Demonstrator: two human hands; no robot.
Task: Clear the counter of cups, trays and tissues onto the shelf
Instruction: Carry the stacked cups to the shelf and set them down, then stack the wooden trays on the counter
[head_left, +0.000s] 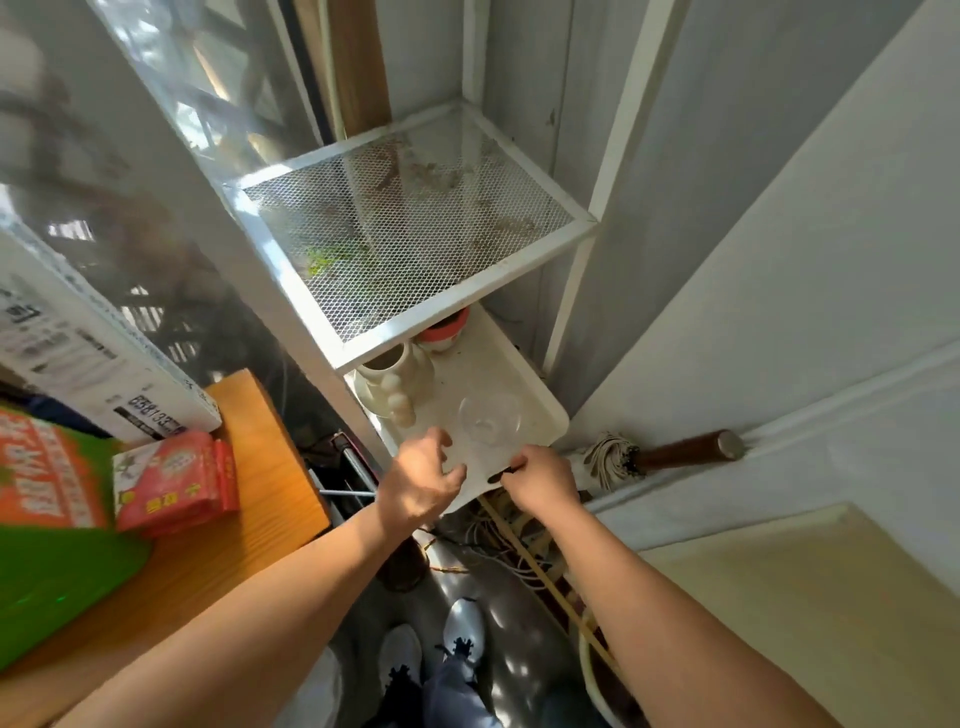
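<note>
A white tray (524, 387) is held at its near edge by both hands, at the lower level of the white metal shelf (467, 306). The left hand (418, 480) is curled on the tray's near left corner, fingers bent over the rim. The right hand (540, 480) is closed on the near edge, thumb and fingers pinched around the handle slot. On the tray, a clear glass cup (491, 421) is seen at 12 o'clock from the hands, a cream ceramic jug (395, 374) at 10 o'clock from the cup, and a red-and-white cup (444, 327) further back, partly hidden under the mesh level. At 9 o'clock, a red box (174, 480) is left on the wooden desk (249, 519).
</note>
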